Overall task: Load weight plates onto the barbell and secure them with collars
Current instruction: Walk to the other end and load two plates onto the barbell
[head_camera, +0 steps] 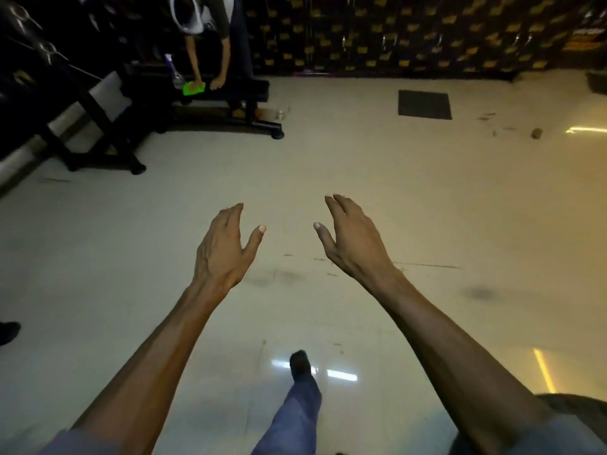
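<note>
Left hand (223,247), right hand (351,238) outstretched, palms facing, holding nothing.

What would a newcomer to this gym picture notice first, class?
Two bare forearms reach out over the pale glossy tiled floor, left hand and right hand both open and empty at centre. At upper left, another person wipes a black padded bench with a bright green cloth.

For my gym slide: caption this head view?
Both empty hands, left and right, held open over the bare floor.
</note>
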`<state>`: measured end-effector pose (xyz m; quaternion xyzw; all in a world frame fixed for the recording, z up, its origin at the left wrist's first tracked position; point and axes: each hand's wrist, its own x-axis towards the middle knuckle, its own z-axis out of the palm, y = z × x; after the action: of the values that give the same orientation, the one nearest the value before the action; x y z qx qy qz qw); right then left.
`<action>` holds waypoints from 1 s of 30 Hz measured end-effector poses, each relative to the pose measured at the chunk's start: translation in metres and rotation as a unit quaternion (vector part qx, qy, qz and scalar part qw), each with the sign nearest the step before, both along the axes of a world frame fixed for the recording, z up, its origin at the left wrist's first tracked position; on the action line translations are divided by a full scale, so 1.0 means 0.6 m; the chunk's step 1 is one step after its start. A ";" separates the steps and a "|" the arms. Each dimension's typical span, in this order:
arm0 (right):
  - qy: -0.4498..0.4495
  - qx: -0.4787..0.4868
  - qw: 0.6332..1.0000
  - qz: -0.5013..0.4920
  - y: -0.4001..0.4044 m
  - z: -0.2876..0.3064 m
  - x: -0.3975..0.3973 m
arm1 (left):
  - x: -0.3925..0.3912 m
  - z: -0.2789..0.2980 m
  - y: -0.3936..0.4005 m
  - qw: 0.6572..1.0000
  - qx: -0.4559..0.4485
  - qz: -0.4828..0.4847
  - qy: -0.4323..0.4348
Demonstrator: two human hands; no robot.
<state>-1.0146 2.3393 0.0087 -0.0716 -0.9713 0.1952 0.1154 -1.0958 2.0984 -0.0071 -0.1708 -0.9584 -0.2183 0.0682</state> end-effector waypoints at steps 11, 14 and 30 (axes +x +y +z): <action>0.012 0.008 0.993 0.117 -0.046 0.027 -0.561 | -0.475 0.027 -0.060 0.996 -0.005 0.092 0.010; 0.016 0.008 0.989 0.146 -0.066 0.039 -0.700 | -0.587 0.041 -0.077 0.992 0.004 0.125 0.009; 0.030 0.011 0.939 0.343 -0.273 0.068 -1.470 | -1.191 0.067 -0.253 0.949 -0.004 0.315 0.006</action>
<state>-1.8964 2.1758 0.0496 0.2728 -0.9352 0.2141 0.0714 -1.8103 1.9466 0.0332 0.1382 -0.9639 -0.1810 0.1383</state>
